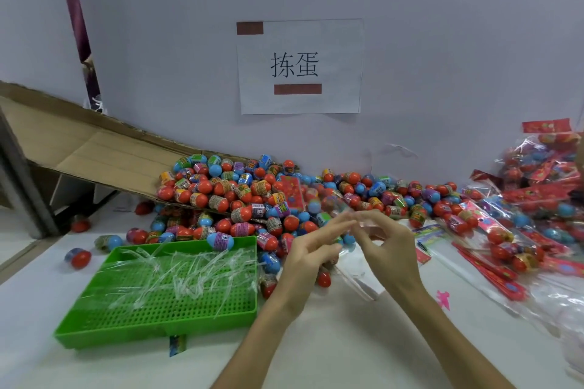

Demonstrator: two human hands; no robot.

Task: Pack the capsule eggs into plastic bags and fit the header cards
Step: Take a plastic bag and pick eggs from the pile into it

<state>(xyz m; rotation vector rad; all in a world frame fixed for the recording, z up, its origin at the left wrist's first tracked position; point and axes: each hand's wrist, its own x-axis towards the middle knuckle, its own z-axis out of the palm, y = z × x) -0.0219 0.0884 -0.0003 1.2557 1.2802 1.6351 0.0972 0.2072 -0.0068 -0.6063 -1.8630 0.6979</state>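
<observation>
Capsule eggs [252, 196], small plastic ones in red, blue and purple with printed bands, lie heaped just beyond the hands, so most of the packing looks still to be done. The left hand [311, 254] and right hand [387, 246] are raised above the white tabletop [316, 341], fingertips meeting at the top of a clear plastic bag [363, 287] that hangs between them. It seems empty and no card is on it. The right hand pinches the film between curled thumb and finger. The left hand's upper fingers reach nearly straight to the same spot, but blur hides whether they pinch, so I cannot tell its grip. I judge that the bag's mouth is being worked open for filling. To the left sits a green perforated plastic tray [142, 335] holding clear film strips [177, 275], and behind it a tipped brown cardboard box [94, 151] spills eggs. To the right, loose red header cards [493, 271] lie near a stack of finished carded bags [543, 199].
</observation>
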